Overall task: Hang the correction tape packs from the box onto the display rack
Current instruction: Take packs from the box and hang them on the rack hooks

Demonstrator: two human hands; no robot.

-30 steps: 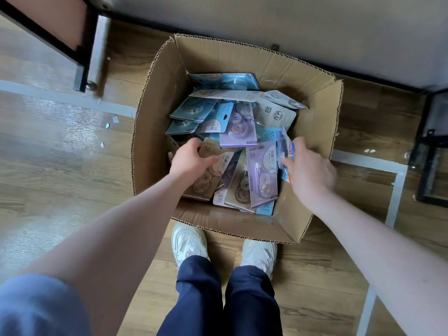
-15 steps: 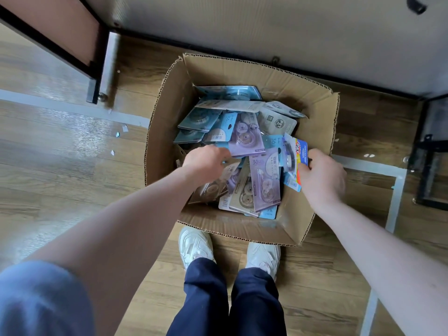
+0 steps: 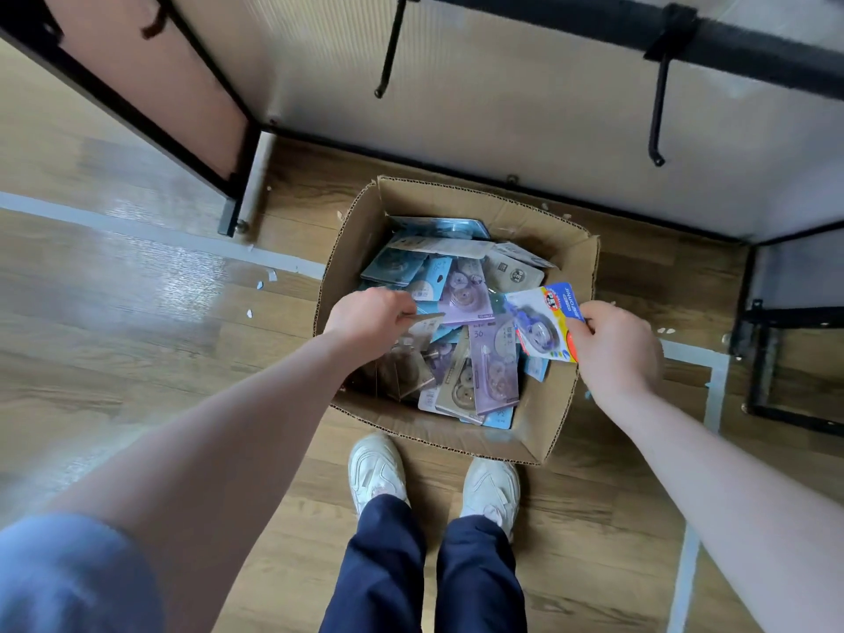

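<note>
Almost all of the job was left, as far as I could judge. The cardboard box (image 3: 351, 249) at my feet held a thick heap of packs (image 3: 461, 294), blue, purple and beige, lying at every angle. The two black hooks (image 3: 657, 107) I could see on the rack (image 3: 593, 16) above the box were bare, so nothing in view had been hung yet; the rest of the rack was out of sight.

My right hand (image 3: 616, 349) had one pack (image 3: 543, 322) pinched by its right edge, thumb on the printed face and fingers behind. It was the white one with a blue, yellow and red card, raised over the right side of the box and tilted, clear of the heap. My left hand (image 3: 370, 317) was curled over the left part of the heap, holding the top edge of a beige pack (image 3: 411, 354) between thumb and fingers. That pack was partly among the others, and I could not tell how much of it was free.

The nearer hook hung well above and a little right of the pack in my right hand, so I judged that one would go up first.
</note>
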